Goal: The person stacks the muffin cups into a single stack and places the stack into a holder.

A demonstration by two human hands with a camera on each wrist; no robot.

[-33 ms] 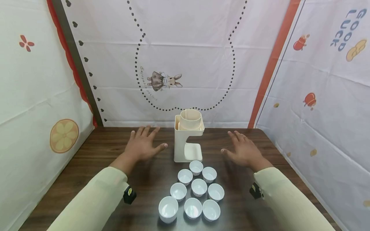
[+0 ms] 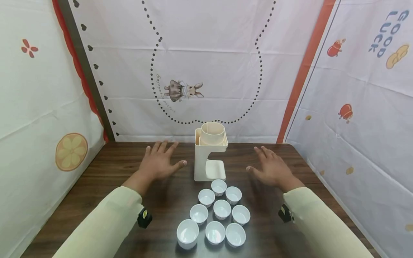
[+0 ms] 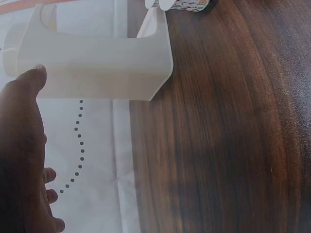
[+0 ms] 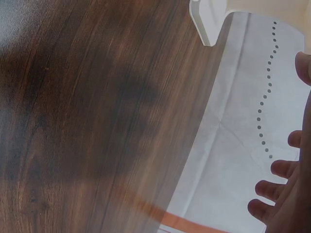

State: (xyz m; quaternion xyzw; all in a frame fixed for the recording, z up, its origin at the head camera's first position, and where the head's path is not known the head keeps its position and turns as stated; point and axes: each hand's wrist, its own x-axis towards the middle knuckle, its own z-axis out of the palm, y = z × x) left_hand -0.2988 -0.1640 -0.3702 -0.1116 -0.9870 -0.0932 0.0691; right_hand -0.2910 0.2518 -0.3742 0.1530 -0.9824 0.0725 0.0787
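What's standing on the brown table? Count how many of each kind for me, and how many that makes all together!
White cups: 9
Cream stand, counting the round piece on top as part of it: 1
Total: 10

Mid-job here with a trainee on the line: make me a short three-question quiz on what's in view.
1. How many small, round, white-lined cups stand on the dark brown wood-grain table?
2. True or false: the left hand is gripping the cream, C-shaped, plastic-looking stand.
3. Where is the cream, open-topped cylinder?
A) On the table, beside the right hand
B) In the top of the stand
C) Inside a cup

Key: 1. Nine. 2. False; its fingers are spread, apart from the stand. 3. B.
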